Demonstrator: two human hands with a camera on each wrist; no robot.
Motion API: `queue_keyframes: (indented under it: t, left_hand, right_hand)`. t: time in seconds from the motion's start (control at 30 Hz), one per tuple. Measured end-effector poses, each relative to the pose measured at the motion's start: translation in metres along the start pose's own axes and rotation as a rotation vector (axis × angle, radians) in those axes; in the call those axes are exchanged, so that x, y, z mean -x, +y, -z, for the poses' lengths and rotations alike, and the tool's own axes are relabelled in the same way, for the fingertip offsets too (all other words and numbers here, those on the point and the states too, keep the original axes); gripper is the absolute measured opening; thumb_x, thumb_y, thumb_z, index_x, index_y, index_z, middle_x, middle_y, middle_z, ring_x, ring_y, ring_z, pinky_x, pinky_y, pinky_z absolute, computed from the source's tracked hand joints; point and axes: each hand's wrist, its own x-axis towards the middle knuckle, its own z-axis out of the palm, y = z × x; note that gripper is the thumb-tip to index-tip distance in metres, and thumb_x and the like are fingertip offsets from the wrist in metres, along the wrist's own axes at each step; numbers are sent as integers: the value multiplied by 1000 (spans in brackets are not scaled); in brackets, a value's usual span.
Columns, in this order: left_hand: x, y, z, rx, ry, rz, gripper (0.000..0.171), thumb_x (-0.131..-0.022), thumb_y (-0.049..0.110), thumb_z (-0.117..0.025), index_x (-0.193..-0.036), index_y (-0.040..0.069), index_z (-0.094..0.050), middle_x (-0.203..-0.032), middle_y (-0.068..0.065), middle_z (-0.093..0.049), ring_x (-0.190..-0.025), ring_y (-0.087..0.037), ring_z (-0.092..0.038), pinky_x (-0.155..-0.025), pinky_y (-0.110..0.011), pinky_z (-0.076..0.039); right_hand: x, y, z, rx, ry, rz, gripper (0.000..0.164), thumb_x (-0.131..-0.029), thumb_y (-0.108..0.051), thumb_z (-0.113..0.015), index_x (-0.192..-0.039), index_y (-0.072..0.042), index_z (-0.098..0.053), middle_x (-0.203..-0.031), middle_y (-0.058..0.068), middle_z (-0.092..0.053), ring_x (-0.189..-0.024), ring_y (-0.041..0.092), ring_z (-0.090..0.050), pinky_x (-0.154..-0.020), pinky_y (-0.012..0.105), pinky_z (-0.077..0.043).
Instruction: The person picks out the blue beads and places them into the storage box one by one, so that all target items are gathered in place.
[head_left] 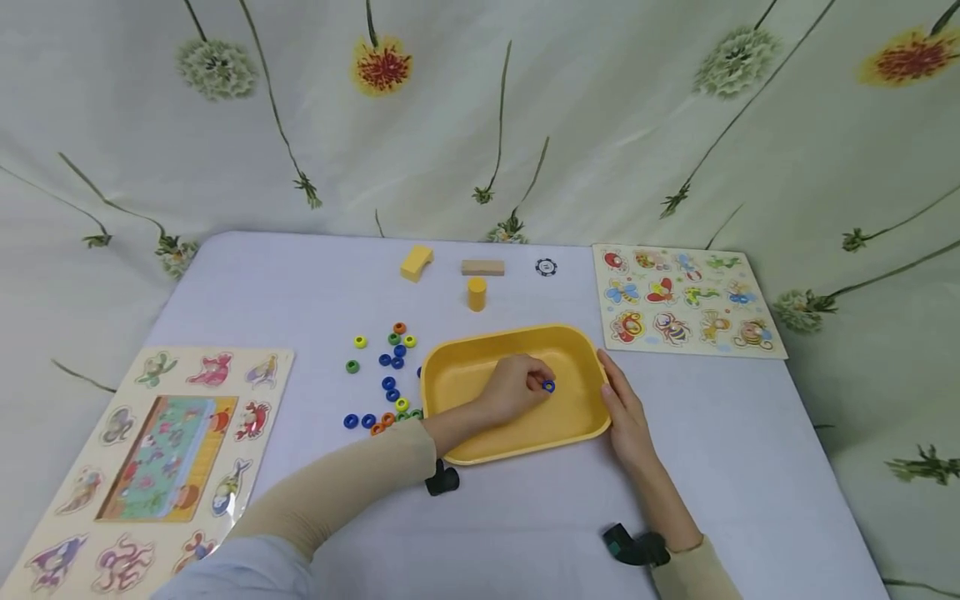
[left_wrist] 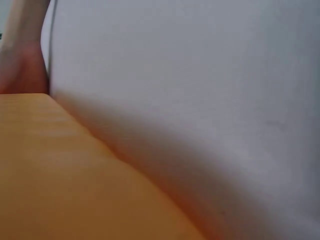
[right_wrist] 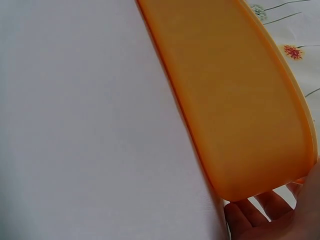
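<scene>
In the head view my left hand (head_left: 516, 388) is over the inside of a yellow tray (head_left: 495, 344), pinching a small blue ring-shaped bead (head_left: 548, 386) between thumb and fingertips. My right hand (head_left: 628, 421) holds the tray's right end, fingers against its outer wall. The right wrist view shows the fingers of that hand (right_wrist: 265, 212) curled at the end of the tray (right_wrist: 240, 100). Left of the tray lie several loose ring beads in blue, green, yellow and orange, among them a blue bead (head_left: 350, 422). In the left wrist view the tray wall (left_wrist: 75, 175) hides the left fingers.
Behind the tray are a yellow arched block (head_left: 416, 262), a flat wooden block (head_left: 483, 267), a yellow cylinder (head_left: 477, 294) and a black-and-white round chip (head_left: 546, 267). An insect picture board (head_left: 686, 298) lies at back right, a sea-animal board (head_left: 168, 442) at left.
</scene>
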Motion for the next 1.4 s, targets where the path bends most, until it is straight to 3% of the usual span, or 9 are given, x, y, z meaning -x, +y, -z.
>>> queue_keyframes:
  t: [0.2, 0.37, 0.5, 0.63, 0.73, 0.87, 1.07, 1.27, 1.4]
  left_hand:
    - [2, 3, 0, -98, -12, -11, 18, -72, 3, -65, -89, 5, -67, -78, -2, -58, -66, -6, -51, -63, -15, -43]
    - [12, 22, 17, -147, -4, -28, 27, -74, 11, -68, -100, 8, -65, -90, -3, -61, -72, -7, -54, -65, -17, -43]
    - [38, 44, 45, -127, 35, -83, 29, -76, 17, -67, -105, 13, -63, -99, 1, -61, -79, -7, -55, -68, -19, -46]
    - [78, 51, 82, -48, 168, -63, 30, -77, 18, -68, -107, 18, -62, -101, 7, -60, -85, -8, -56, -71, -25, -50]
    - [111, 40, 108, 1, 298, -10, 33, -77, 18, -69, -109, 20, -61, -103, 6, -59, -88, -9, -55, -72, -28, -51]
    - [149, 4, 130, 32, 459, 27, 39, -75, 14, -70, -112, 17, -59, -108, -1, -57, -91, -12, -55, -73, -21, -49]
    - [186, -72, 134, 108, 619, 112, 48, -74, 11, -71, -119, 11, -55, -116, -7, -53, -98, -10, -53, -76, -13, -46]
    - [198, -94, 128, 133, 632, 325, 50, -75, 17, -71, -122, 13, -52, -117, -5, -53, -98, -13, -51, -77, -9, -44]
    - [200, -100, 126, 60, 570, 340, 54, -74, 23, -72, -123, 16, -51, -118, -3, -53, -97, -9, -49, -77, -6, -41]
  right_hand:
    - [0, -2, 0, -6, -13, 13, 43, -96, -6, -29, -138, -8, -29, -143, 7, -28, -132, 21, -23, -98, 5, -21]
    - [0, -2, 1, 17, -17, 4, 43, -96, -8, -30, -138, -9, -29, -144, 7, -28, -132, 20, -24, -97, 5, -22]
    - [0, -2, 1, 34, -1, -11, 42, -96, -10, -31, -138, -11, -30, -143, 6, -30, -132, 21, -25, -97, 6, -22]
    - [1, -1, 2, 47, 0, -24, 43, -96, -13, -31, -139, -14, -29, -143, 4, -29, -132, 21, -24, -97, 6, -21]
    - [2, 0, 3, 39, -1, -29, 43, -96, -13, -31, -139, -14, -29, -144, 4, -29, -132, 19, -24, -97, 6, -22]
    - [3, -1, 3, 25, -7, -28, 43, -96, -13, -30, -139, -11, -28, -144, 6, -28, -132, 17, -25, -96, 5, -23]
    - [3, 0, 0, 3, -9, -35, 43, -96, -10, -30, -139, -12, -29, -144, 4, -28, -132, 19, -23, -96, 5, -22]
    - [3, -2, 0, 1, -8, -19, 43, -96, -9, -30, -139, -10, -29, -143, 5, -29, -132, 21, -24, -96, 4, -23]
    - [3, -1, 0, 2, -3, -18, 43, -96, -10, -31, -138, -11, -29, -143, 5, -29, -132, 19, -24, -97, 5, -22]
